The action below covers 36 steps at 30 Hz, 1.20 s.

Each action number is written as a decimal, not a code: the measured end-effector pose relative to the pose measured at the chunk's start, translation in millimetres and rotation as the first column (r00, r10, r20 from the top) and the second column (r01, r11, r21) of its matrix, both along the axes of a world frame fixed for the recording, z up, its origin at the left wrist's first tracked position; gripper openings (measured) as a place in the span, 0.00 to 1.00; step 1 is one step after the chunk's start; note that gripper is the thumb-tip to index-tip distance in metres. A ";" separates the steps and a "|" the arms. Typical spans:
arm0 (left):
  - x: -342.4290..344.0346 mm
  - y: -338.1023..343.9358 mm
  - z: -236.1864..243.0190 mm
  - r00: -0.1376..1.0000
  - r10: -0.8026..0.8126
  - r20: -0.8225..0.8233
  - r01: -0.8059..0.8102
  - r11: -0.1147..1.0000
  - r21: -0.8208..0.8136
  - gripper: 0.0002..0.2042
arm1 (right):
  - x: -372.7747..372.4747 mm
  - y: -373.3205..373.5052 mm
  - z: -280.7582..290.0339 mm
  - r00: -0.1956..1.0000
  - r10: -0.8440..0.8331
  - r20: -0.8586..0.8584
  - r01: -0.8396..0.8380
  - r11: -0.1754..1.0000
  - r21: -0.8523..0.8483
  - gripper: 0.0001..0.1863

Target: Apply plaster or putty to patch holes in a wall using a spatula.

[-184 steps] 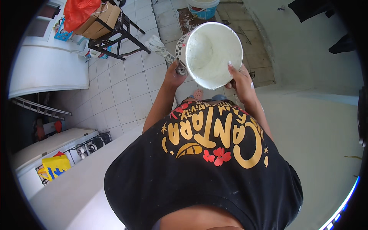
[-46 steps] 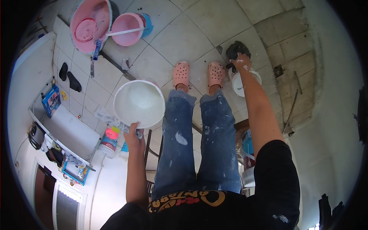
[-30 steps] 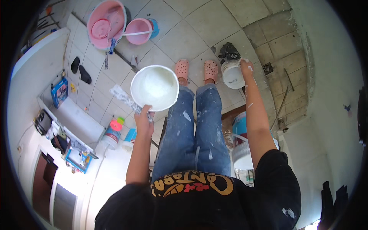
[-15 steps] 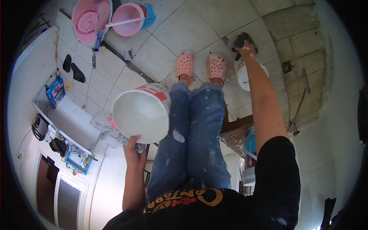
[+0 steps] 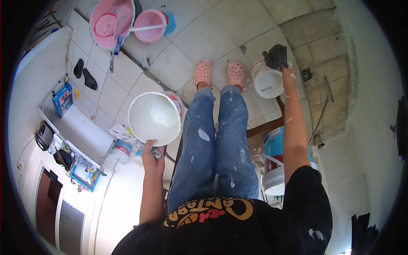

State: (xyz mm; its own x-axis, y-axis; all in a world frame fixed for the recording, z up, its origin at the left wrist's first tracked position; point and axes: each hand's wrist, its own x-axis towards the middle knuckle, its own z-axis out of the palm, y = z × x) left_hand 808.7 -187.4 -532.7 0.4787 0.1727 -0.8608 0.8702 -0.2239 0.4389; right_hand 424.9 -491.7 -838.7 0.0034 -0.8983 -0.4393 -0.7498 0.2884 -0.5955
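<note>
My left hand [image 5: 152, 154] grips the near rim of a white bucket [image 5: 139, 111], tipped so its whitish inside faces me. The same hand also clasps a paint-streaked tool [image 5: 122, 134] with a grey, rounded handle end; its far part passes behind the bucket, so I cannot tell its exact kind. On the right, my arm is stretched out and my right hand [image 5: 289, 76] is closed on a crumpled dark grey rag [image 5: 277, 56]. The rag hangs at the far rim of a second white bucket [image 5: 264, 90] standing on the tiles.
Two pink tubs, a large one [image 5: 97, 39] and a smaller one [image 5: 144, 39], stand at the far left. Dark slippers [image 5: 89, 79] lie on the tiles. A blue bucket [image 5: 275, 138] is below my right forearm. A white shelf unit [image 5: 83, 127] lines the left wall.
My right hand has moved right and nearer with the rag, which now sits by the second bucket's rim. The left bucket is turned slightly, showing more of its inside. The view has shifted a little.
</note>
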 end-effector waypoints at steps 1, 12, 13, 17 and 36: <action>-6.0 -3.0 1.3 0.999 -0.040 0.004 0.040 0.999 -0.037 0.22 | -1.3 -6.7 23.0 0.944 -0.211 0.255 0.175 0.972 0.156 0.12; -15.8 -48.2 165.2 0.913 -0.407 0.002 0.395 0.886 -0.243 0.14 | 108.3 -33.5 479.4 0.368 -0.613 0.699 0.386 0.785 0.485 0.13; -13.2 -55.8 181.3 0.888 -0.457 0.053 0.455 0.852 -0.261 0.15 | 112.5 -31.6 519.7 0.465 -0.535 0.705 0.329 0.844 0.423 0.15; -10.6 -90.7 244.0 0.763 -0.606 0.226 0.645 0.689 -0.330 0.17 | 124.4 -12.5 646.8 0.388 -0.223 0.894 -0.062 0.962 0.267 0.23; 4.6 -142.4 279.8 0.777 -0.582 0.239 0.574 0.499 -0.649 0.11 | 205.6 70.7 768.1 0.231 0.332 0.915 -0.554 0.818 -0.157 0.34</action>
State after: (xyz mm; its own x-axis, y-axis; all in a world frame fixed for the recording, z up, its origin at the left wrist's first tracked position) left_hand 813.3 -329.9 -252.9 0.2487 -0.7449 -0.6191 0.6615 -0.3363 0.6704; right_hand 630.5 -421.0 -70.6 0.8500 -0.5265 -0.0199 0.1431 0.2671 -0.9530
